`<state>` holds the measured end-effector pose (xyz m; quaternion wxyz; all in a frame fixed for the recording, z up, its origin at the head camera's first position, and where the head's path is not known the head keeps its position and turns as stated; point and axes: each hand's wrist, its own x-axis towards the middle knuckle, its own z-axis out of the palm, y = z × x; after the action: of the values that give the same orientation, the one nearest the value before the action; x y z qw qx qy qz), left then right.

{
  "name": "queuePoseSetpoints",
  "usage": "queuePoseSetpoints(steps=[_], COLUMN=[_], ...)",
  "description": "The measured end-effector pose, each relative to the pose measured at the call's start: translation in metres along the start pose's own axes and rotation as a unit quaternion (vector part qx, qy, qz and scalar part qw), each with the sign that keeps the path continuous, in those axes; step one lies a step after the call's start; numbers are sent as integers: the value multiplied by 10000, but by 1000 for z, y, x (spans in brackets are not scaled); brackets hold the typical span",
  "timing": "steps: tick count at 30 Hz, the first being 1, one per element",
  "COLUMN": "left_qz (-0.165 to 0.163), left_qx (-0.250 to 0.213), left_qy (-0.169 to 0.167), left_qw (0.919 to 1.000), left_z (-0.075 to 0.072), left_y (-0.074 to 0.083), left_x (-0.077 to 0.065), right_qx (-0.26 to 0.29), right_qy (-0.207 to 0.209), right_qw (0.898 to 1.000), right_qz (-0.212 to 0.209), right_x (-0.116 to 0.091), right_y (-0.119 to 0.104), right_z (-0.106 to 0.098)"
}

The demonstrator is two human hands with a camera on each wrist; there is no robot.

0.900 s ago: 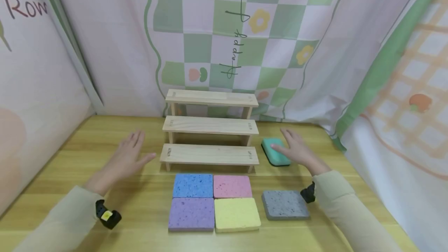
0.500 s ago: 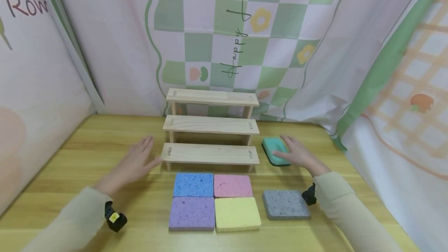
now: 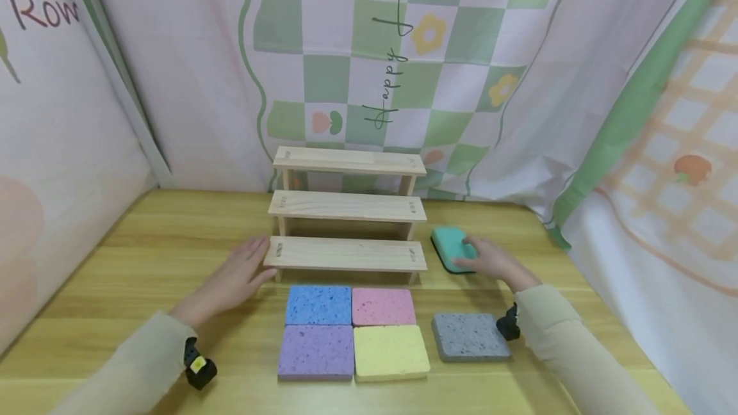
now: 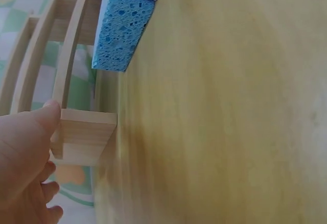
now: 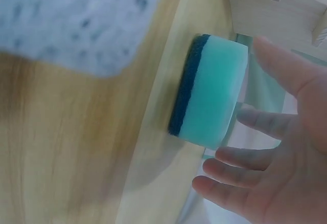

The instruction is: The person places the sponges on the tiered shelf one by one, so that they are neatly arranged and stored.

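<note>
A three-step wooden stand [image 3: 346, 253] stands in the middle of the table. My left hand [image 3: 230, 284] is at the left end of its lowest step, thumb in front and fingers alongside. In the left wrist view the thumb [image 4: 48, 114] overlaps the step's edge; contact is hard to judge. Right of the stand lies a teal sponge [image 3: 450, 245] with a dark scouring layer beneath. My right hand [image 3: 496, 261] hovers over its right side, and the right wrist view shows the fingers [image 5: 230, 157] spread and apart from the sponge.
In front of the stand, blue [image 3: 319, 305], pink [image 3: 383, 307], purple [image 3: 316, 352] and yellow [image 3: 391, 352] sponges lie in a block. A grey sponge [image 3: 471, 337] lies to their right. A patterned curtain [image 3: 323, 82] hangs behind the table.
My left hand has moved right to the end of the stand's lowest step. My right hand has lowered slightly beside the teal sponge. The stand and sponges have stayed put.
</note>
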<state>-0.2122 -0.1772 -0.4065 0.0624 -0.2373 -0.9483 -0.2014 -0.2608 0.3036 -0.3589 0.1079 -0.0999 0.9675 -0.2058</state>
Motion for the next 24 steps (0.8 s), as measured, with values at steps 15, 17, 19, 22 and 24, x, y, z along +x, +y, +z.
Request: queuePoseSetpoints(steps=[15,17,19,22,24], left_qz=[220,205,192,180,183], left_qx=[379,410,424,431,431], left_qy=[43,54,78,117,122], left_qw=[9990,9989,9989,9988,9988], left_z=[6,6,7,7,7], left_y=[-1,-1,0,0,1], left_x=[1,1,1,1,0], right_qx=[-112,-153,-176,-218,-229], right_qy=[-72,-74,-75,-81,-114], right_qw=[9998,9997,9997,9997,9996], right_qz=[150,172,163,113,85], right_x=[2,2,2,2,2], right_y=[0,1,1,2,2], right_z=[1,1,0,-1,-1])
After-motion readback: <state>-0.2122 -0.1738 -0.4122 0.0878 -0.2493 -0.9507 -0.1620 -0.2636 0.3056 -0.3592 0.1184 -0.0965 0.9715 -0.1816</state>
